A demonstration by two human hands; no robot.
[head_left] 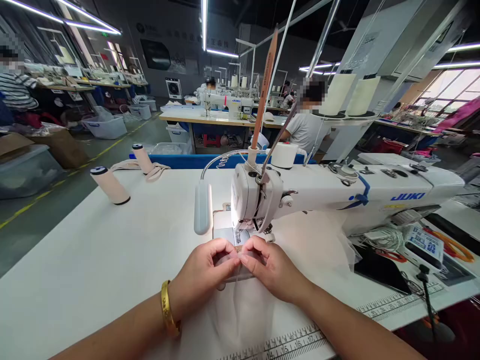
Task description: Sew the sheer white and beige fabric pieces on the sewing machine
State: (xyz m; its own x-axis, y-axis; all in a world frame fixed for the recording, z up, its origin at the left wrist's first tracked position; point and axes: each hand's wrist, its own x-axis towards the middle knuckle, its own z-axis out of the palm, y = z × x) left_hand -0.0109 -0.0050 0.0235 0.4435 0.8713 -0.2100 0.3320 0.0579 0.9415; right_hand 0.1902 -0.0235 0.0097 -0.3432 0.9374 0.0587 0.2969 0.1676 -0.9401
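My left hand (210,265) and my right hand (272,267) meet just in front of the needle area of a white sewing machine (315,190). Thumbs and forefingers of both pinch a thin, sheer white fabric (240,312). From my fingertips the fabric hangs down toward the table's front edge, and more of it spreads under the machine's arm on the right. The presser foot (238,236) stands right behind my fingers, lit by a small lamp (203,210). A gold bracelet circles my left wrist.
Two thread cones (110,186) stand at the white table's (93,250) back left. A measuring scale (285,345) runs along the front edge. At right lie a black phone-like slab (378,270), a white cable coil (388,238) and orange-handled scissors (459,248). A person (305,125) sits beyond.
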